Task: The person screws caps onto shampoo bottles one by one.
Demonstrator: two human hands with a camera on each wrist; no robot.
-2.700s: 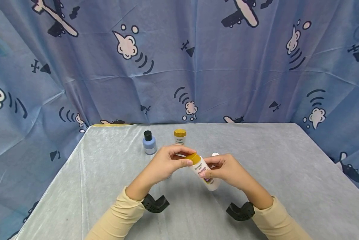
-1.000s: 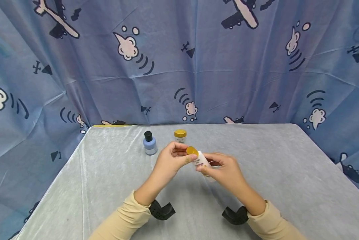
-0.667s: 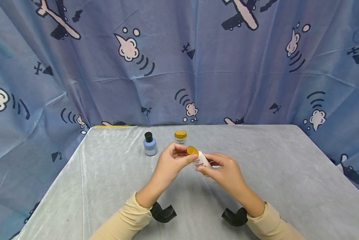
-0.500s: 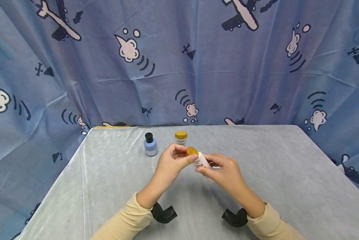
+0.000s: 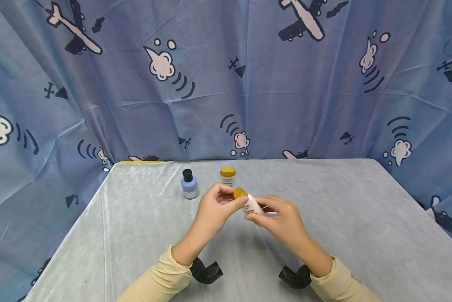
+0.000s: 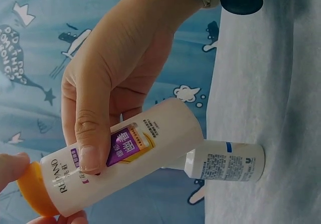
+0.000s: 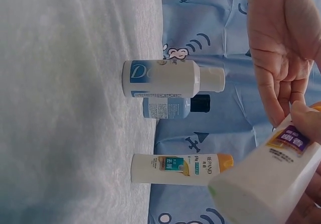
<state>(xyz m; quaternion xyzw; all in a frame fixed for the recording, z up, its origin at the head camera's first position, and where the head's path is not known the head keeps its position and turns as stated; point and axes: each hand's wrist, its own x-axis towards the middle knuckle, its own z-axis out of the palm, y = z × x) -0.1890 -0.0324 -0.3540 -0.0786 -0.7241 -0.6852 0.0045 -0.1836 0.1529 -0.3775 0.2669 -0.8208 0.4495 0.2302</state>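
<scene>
Both hands hold a white REPAND shampoo bottle (image 6: pixel 120 153), tilted above the table. Thumb and fingers of my left hand (image 5: pixel 216 207) pinch its orange-yellow cap (image 5: pixel 240 192), which still sits on the bottle's end. The right hand (image 6: pixel 120 53) grips the body around the purple label, thumb on the front. From the head, the right hand covers the bottle's lower end. Lit from the side in the right wrist view, the rounded white base faces the table while the left palm shows at the upper right.
On the grey cloth (image 5: pixel 143 230) stand a blue bottle with black cap (image 5: pixel 189 186), a second yellow-capped bottle (image 5: pixel 227 174) and a white Dove bottle (image 7: pixel 160 78). The left wrist view has a white bottle (image 6: pixel 225 161) behind the held one. A printed blue curtain (image 5: pixel 211 84) hangs behind.
Since the oldest frame, the left hand has risen slightly and the bottle has turned, its lower end now behind the right fingers. In the last second, both hands stay almost in place.
</scene>
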